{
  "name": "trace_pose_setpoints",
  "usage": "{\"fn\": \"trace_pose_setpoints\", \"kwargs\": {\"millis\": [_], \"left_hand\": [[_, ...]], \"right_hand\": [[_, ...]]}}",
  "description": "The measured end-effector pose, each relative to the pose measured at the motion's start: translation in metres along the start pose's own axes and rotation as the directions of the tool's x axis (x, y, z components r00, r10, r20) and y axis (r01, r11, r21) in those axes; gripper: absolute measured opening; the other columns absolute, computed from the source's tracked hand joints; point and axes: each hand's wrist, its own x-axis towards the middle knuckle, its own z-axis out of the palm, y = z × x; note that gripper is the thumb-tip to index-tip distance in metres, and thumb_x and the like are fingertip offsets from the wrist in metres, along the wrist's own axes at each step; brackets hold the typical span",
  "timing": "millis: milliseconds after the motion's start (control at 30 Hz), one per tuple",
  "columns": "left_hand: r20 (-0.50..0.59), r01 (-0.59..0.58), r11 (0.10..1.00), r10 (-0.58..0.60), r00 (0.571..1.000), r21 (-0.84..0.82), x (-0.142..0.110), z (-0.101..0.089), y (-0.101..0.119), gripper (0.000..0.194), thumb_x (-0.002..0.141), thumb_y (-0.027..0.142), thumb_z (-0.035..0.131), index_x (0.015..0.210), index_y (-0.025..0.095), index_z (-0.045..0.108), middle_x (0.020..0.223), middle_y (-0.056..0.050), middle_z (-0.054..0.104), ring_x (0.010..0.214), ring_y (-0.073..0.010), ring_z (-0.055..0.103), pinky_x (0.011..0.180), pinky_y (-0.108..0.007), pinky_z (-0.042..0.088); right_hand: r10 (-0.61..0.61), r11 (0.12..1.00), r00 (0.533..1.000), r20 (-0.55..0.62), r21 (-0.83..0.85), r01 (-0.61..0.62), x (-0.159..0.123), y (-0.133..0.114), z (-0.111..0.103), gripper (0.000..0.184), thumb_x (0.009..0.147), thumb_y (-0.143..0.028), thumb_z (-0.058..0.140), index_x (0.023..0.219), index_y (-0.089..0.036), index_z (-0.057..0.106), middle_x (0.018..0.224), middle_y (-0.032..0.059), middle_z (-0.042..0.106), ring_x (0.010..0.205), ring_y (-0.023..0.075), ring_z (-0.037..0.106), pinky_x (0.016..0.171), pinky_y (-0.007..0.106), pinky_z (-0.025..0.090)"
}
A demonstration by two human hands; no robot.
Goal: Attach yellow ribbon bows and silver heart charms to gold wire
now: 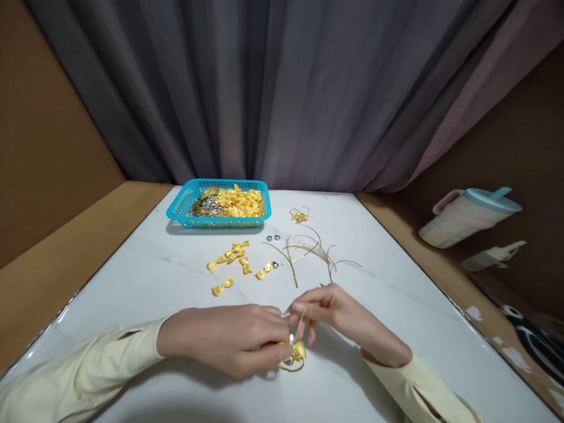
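My left hand (240, 341) is closed on a small yellow ribbon bow (300, 351), its fingers partly covering it. A loop of gold cord (291, 369) and a silvery bead or bell are at the bow, low over the white table (176, 267). Just right of it, my right hand (332, 305) pinches a thin strand of gold cord (301, 322) that runs down toward the bow. Its fingertips are close to those of my left hand. Beyond the hands lie several loose yellow bows (223, 286) and several gold cords (308, 249).
A blue basket (219, 223) of yellow bows, silver pieces and gold cords stands at the back. A finished-looking bow with cord (300, 217) lies right of it, with silver pieces (273, 238) nearer. A tumbler (469, 217), small bottle (493, 257) and black-handled scissors (529, 335) are on the right.
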Motion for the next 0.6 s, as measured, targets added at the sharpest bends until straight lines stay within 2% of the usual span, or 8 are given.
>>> {"fn": "trace_pose_setpoints", "kwargs": {"millis": [67, 167, 233, 300, 367, 433, 500, 600], "left_hand": [[-0.032, 0.111, 0.994, -0.111, 0.993, -0.005, 0.001, 0.001, -0.004, 0.026, 0.093, 0.023, 0.034, 0.071, 0.018, 0.046, 0.069, -0.001, 0.05, 0.068, -0.0138, 0.047, 0.066, -0.023, 0.039], [-0.079, 0.282, 0.952, -0.292, 0.953, -0.115, 0.002, 0.001, -0.012, 0.031, 0.094, 0.028, 0.032, 0.067, 0.017, 0.045, 0.067, 0.001, 0.05, 0.063, -0.0117, 0.047, 0.06, -0.022, 0.036], [-0.079, 0.355, 0.911, -0.378, 0.923, -0.211, 0.003, 0.0, -0.016, 0.034, 0.094, 0.03, 0.032, 0.068, 0.016, 0.049, 0.068, 0.001, 0.053, 0.062, -0.0108, 0.048, 0.059, -0.022, 0.036], [-0.072, 0.394, 0.878, -0.427, 0.901, -0.272, 0.003, -0.001, -0.019, 0.035, 0.094, 0.032, 0.032, 0.072, 0.016, 0.055, 0.07, 0.001, 0.056, 0.063, -0.0107, 0.049, 0.06, -0.022, 0.036], [-0.09, 0.422, 0.858, -0.464, 0.881, -0.294, 0.004, -0.001, -0.022, 0.036, 0.093, 0.034, 0.034, 0.077, 0.015, 0.06, 0.071, 0.0, 0.057, 0.064, -0.0111, 0.049, 0.061, -0.022, 0.036], [-0.126, 0.441, 0.848, -0.492, 0.861, -0.296, 0.005, 0.0, -0.026, 0.035, 0.092, 0.036, 0.036, 0.081, 0.015, 0.063, 0.068, 0.001, 0.055, 0.062, -0.0113, 0.047, 0.059, -0.022, 0.035], [-0.155, 0.456, 0.831, -0.52, 0.84, -0.318, 0.006, 0.001, -0.03, 0.034, 0.091, 0.036, 0.039, 0.083, 0.015, 0.064, 0.064, 0.002, 0.051, 0.059, -0.011, 0.045, 0.056, -0.022, 0.033], [-0.209, 0.477, 0.799, -0.57, 0.795, -0.366, 0.008, 0.002, -0.033, 0.033, 0.089, 0.036, 0.042, 0.075, 0.014, 0.062, 0.058, 0.004, 0.044, 0.054, -0.0097, 0.039, 0.051, -0.021, 0.03]], "right_hand": [[-0.075, 0.996, 0.989, -0.124, 0.046, 0.081, -0.004, -0.004, -0.007, 0.024, 0.082, -0.031, 0.061, 0.096, -0.014, 0.07, 0.085, 0.0073, 0.072, 0.073, 0.0137, 0.066, 0.072, 0.027, 0.052], [-0.159, 0.947, 0.961, -0.228, 0.239, 0.214, -0.01, -0.008, -0.013, 0.032, 0.078, -0.027, 0.065, 0.11, -0.02, 0.064, 0.11, 0.0084, 0.066, 0.102, 0.0199, 0.061, 0.093, 0.037, 0.045], [-0.177, 0.896, 0.927, -0.332, 0.335, 0.291, -0.011, -0.009, -0.016, 0.027, 0.08, -0.028, 0.063, 0.105, -0.019, 0.066, 0.106, 0.0085, 0.067, 0.095, 0.0191, 0.064, 0.091, 0.037, 0.046], [-0.169, 0.87, 0.874, -0.456, 0.348, 0.35, -0.011, -0.01, -0.019, 0.024, 0.081, -0.028, 0.062, 0.103, -0.018, 0.066, 0.093, 0.0068, 0.07, 0.072, 0.0133, 0.064, 0.078, 0.03, 0.051], [-0.166, 0.866, 0.827, -0.537, 0.322, 0.383, -0.011, -0.011, -0.023, 0.031, 0.081, -0.027, 0.063, 0.111, -0.019, 0.06, 0.073, 0.0018, 0.068, 0.056, 0.0099, 0.057, 0.066, 0.025, 0.049], [-0.17, 0.875, 0.801, -0.573, 0.286, 0.39, -0.011, -0.013, -0.025, 0.042, 0.08, -0.027, 0.064, 0.12, -0.02, 0.051, 0.051, -0.0041, 0.057, 0.058, 0.0125, 0.056, 0.061, 0.024, 0.046], [-0.145, 0.902, 0.822, -0.551, 0.268, 0.339, -0.012, -0.015, -0.026, 0.041, 0.08, -0.031, 0.064, 0.115, -0.02, 0.048, 0.045, -0.0056, 0.052, 0.059, 0.0146, 0.056, 0.06, 0.025, 0.044], [-0.097, 0.956, 0.883, -0.46, 0.204, 0.211, -0.011, -0.015, -0.019, 0.022, 0.082, -0.038, 0.06, 0.09, -0.019, 0.051, 0.063, 0.0011, 0.064, 0.057, 0.0133, 0.056, 0.063, 0.027, 0.045]]}}
